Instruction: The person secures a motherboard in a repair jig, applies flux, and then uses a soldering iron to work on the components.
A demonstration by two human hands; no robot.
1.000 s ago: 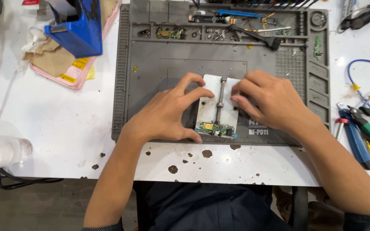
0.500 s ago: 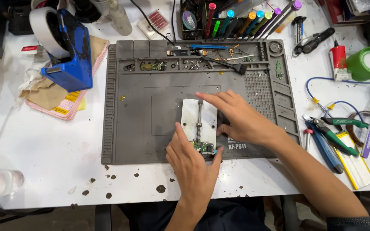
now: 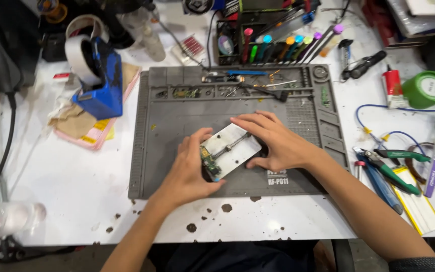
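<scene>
Turned since half a second ago, the white metal holder plate now lies slanted on the grey work mat instead of square to it. Both hands grip it: the right hand with fingers spread over its far end, the left hand with fingers closed around the near end, beside the small green circuit board clamped there.

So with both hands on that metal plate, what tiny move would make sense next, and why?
Probably steady the holder plate flat and square on the grey mat. It lies turned at an angle, the left hand by the small green circuit board clamped at its edge, the right hand on its far side.
</scene>
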